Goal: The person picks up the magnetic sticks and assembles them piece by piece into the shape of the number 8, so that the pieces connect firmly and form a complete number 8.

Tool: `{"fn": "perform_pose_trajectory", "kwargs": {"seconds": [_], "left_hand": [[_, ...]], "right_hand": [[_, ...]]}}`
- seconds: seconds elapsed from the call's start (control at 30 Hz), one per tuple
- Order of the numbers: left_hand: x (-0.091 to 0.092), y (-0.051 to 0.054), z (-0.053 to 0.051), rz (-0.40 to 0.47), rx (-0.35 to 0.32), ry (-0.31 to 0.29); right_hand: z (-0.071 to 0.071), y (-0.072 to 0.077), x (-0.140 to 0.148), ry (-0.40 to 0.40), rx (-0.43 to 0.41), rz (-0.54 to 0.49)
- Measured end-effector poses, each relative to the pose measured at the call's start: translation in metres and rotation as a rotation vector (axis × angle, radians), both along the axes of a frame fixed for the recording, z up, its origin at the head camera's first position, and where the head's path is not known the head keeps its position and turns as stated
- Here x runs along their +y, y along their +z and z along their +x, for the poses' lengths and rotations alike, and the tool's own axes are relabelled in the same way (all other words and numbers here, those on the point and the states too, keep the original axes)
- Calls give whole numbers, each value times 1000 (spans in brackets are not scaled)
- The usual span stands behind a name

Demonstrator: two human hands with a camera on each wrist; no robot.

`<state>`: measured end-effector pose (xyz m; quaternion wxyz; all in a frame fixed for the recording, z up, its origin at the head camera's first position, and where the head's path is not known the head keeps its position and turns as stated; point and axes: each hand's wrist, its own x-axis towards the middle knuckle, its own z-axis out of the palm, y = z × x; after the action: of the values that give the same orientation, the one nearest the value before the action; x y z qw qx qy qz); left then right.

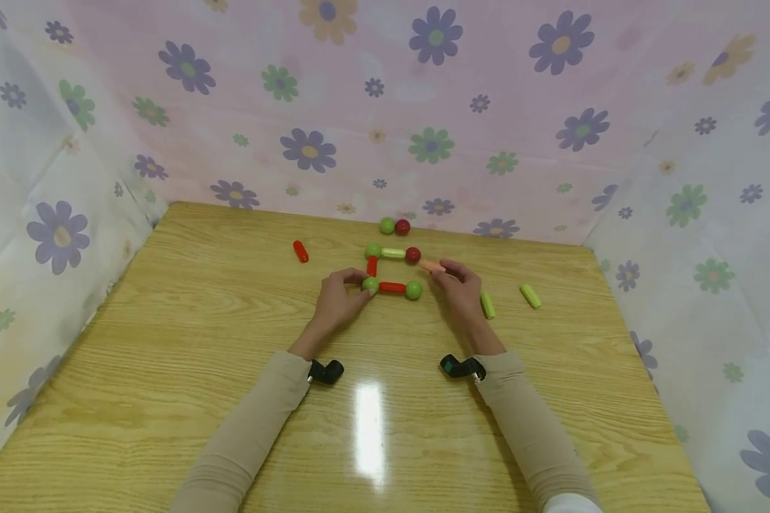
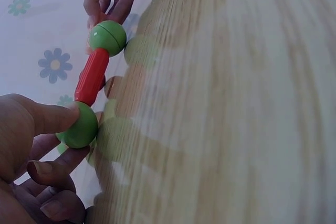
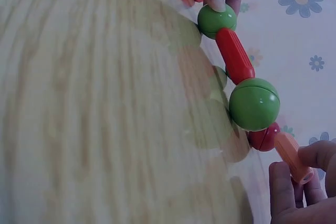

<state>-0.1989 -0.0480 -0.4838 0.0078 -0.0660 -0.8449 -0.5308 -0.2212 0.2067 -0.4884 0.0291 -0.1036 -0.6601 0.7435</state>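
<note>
My left hand [image 1: 341,303] pinches a green ball [image 2: 80,127] between thumb and fingers, at the front left corner of a joined shape on the table. From that ball a red rod [image 1: 393,288] runs right to another green ball [image 1: 413,290]. A second red rod [image 1: 372,266] leads back to a green ball [image 1: 373,251], and a pale yellow-green rod [image 1: 394,253] joins that to a dark red ball [image 1: 413,255]. With thumb and fingers my right hand [image 1: 460,291] holds an orange rod [image 3: 292,156], its end close by the dark red ball; whether they touch I cannot tell.
Behind the shape lie a loose green ball [image 1: 387,226] and a dark red one [image 1: 403,227], side by side. A loose red rod [image 1: 301,251] is at the left. Two yellow-green rods [image 1: 530,296] [image 1: 488,305] lie right of the shape. Flowered cloth [image 1: 372,114] hangs behind the table.
</note>
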Motion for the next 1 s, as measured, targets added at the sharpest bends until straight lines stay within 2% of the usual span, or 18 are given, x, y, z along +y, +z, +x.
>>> {"fn": "perform_pose_trajectory", "kwargs": {"seconds": [0.13, 0.3, 0.37, 0.53, 0.63, 1.0], "left_hand": [[0, -1, -1, -1, 6, -4], [0, -1, 0, 2, 7, -3], [0, -1, 0, 3, 3, -3], [0, 0, 0, 8, 0, -4], [0, 1, 0, 10, 0, -2], [0, -1, 0, 25, -9, 2]], "right_hand": [[1, -1, -2, -21, 18, 34], [1, 0, -3, -23, 28, 0], [1, 1, -4, -7, 15, -16], [2, 5, -5, 53, -26, 16], [2, 7, -5, 64, -32, 27], [-4, 15, -4, 6, 57, 7]]}}
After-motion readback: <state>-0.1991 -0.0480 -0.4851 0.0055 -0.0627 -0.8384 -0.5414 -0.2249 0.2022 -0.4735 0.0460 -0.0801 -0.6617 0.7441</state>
